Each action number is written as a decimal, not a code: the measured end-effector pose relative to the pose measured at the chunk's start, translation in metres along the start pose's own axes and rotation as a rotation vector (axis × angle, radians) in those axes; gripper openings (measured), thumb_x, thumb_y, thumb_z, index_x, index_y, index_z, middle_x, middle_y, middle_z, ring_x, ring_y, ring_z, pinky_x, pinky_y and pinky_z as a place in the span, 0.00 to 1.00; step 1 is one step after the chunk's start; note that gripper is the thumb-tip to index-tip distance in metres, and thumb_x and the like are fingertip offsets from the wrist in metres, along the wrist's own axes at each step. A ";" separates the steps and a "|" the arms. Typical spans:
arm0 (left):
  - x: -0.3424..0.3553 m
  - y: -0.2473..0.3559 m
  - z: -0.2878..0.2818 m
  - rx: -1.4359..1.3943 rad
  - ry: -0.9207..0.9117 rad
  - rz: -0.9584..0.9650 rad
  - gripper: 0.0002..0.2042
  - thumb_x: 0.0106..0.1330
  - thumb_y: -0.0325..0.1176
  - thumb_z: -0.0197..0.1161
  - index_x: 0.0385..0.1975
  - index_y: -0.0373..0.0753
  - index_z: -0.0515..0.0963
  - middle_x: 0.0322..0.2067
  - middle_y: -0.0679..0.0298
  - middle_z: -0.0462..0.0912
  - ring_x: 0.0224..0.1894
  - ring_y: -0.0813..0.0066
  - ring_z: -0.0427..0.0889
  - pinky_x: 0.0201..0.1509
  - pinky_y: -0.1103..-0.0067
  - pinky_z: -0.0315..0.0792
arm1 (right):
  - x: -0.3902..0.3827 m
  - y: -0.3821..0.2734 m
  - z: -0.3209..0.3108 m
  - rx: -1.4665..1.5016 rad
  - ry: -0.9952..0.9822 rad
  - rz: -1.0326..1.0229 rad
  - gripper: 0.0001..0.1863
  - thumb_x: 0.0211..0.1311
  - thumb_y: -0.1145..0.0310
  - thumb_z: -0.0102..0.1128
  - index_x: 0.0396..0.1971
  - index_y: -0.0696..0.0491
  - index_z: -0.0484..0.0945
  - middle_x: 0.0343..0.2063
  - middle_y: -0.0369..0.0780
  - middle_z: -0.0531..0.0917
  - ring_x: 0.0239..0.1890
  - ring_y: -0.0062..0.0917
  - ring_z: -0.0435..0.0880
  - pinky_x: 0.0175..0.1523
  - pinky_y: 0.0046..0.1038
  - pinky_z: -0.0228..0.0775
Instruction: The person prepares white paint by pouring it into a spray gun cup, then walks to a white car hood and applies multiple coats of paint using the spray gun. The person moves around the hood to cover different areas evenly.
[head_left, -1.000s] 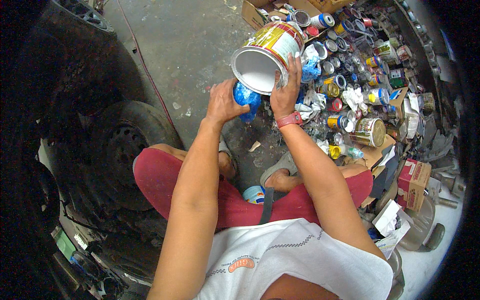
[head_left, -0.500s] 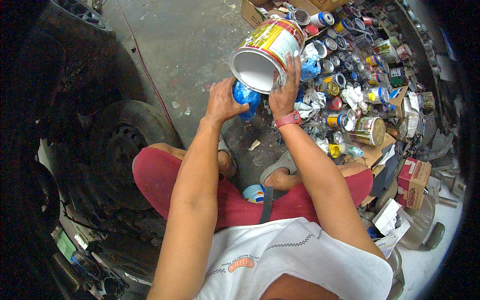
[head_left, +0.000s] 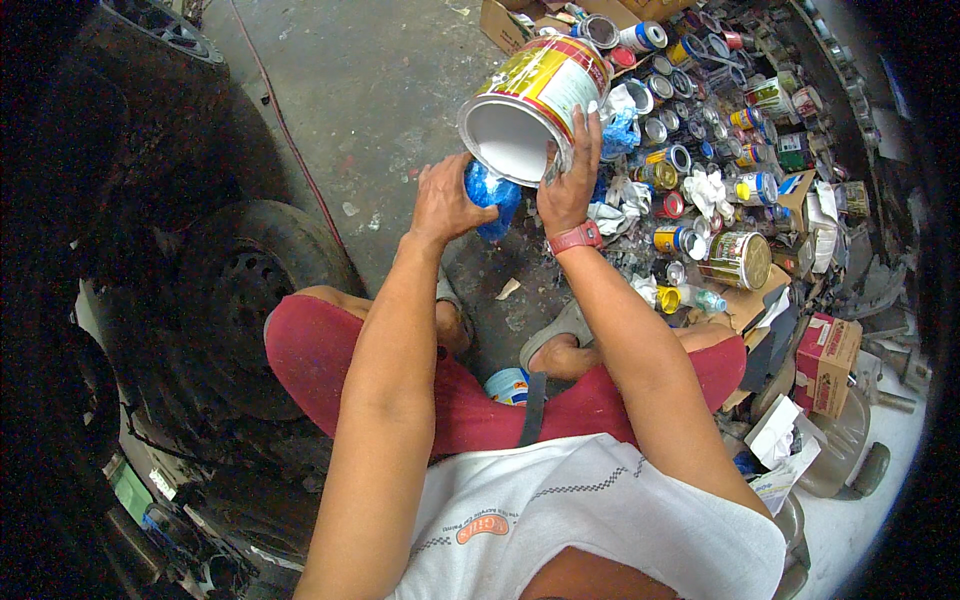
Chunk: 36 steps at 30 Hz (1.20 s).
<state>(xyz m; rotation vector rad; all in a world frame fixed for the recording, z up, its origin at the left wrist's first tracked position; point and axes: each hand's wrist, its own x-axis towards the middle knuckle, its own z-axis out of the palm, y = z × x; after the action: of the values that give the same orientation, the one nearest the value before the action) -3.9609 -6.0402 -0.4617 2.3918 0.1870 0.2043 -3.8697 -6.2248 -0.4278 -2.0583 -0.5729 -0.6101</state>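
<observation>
A large paint can [head_left: 545, 80] with a yellow, red and white label lies tilted, its open mouth facing me and downward, white paint coating the inside. Streaks of white run over its side. My right hand [head_left: 568, 185] is closed on the can's right side near the rim. Just under the lip, my left hand [head_left: 448, 203] grips a shiny blue translucent plastic container [head_left: 492, 205]; its exact kind is unclear. Whether paint is flowing between the two cannot be made out.
Many paint cans [head_left: 738, 262] and crumpled white paper [head_left: 708, 195] crowd the floor at right. A blue and white can [head_left: 508, 386] stands between my legs. At left are a car wheel [head_left: 262, 270] and a red hose [head_left: 290, 135]. A red-brown carton [head_left: 828, 365] sits far right.
</observation>
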 end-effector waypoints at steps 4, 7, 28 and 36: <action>0.000 0.001 0.001 -0.006 0.011 0.002 0.48 0.40 0.45 0.86 0.67 0.36 0.75 0.58 0.49 0.84 0.62 0.45 0.81 0.71 0.56 0.71 | -0.001 0.001 -0.001 -0.005 -0.015 0.017 0.33 0.76 0.75 0.61 0.79 0.50 0.65 0.78 0.54 0.64 0.80 0.52 0.63 0.82 0.49 0.56; 0.001 0.001 0.001 -0.013 0.017 0.000 0.49 0.39 0.44 0.87 0.67 0.37 0.75 0.58 0.49 0.84 0.62 0.45 0.81 0.71 0.56 0.71 | -0.002 0.002 -0.001 0.001 -0.018 0.016 0.33 0.76 0.75 0.61 0.79 0.50 0.65 0.78 0.54 0.64 0.80 0.52 0.62 0.82 0.49 0.56; 0.002 0.004 -0.002 -0.028 -0.012 -0.010 0.47 0.40 0.44 0.86 0.66 0.37 0.76 0.59 0.48 0.84 0.63 0.45 0.81 0.72 0.56 0.71 | -0.005 0.008 0.002 0.074 -0.011 -0.022 0.46 0.58 0.87 0.49 0.80 0.47 0.66 0.79 0.56 0.61 0.83 0.59 0.55 0.85 0.54 0.46; 0.003 0.002 -0.001 -0.009 -0.024 -0.002 0.46 0.40 0.45 0.85 0.65 0.35 0.76 0.56 0.48 0.85 0.60 0.44 0.82 0.69 0.57 0.73 | -0.005 0.007 0.001 0.084 -0.007 -0.018 0.44 0.59 0.87 0.51 0.79 0.47 0.67 0.78 0.56 0.62 0.82 0.59 0.57 0.84 0.54 0.50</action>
<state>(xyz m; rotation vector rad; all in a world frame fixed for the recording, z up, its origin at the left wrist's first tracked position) -3.9577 -6.0403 -0.4597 2.3840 0.1772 0.1757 -3.8693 -6.2285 -0.4354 -1.9796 -0.6121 -0.5802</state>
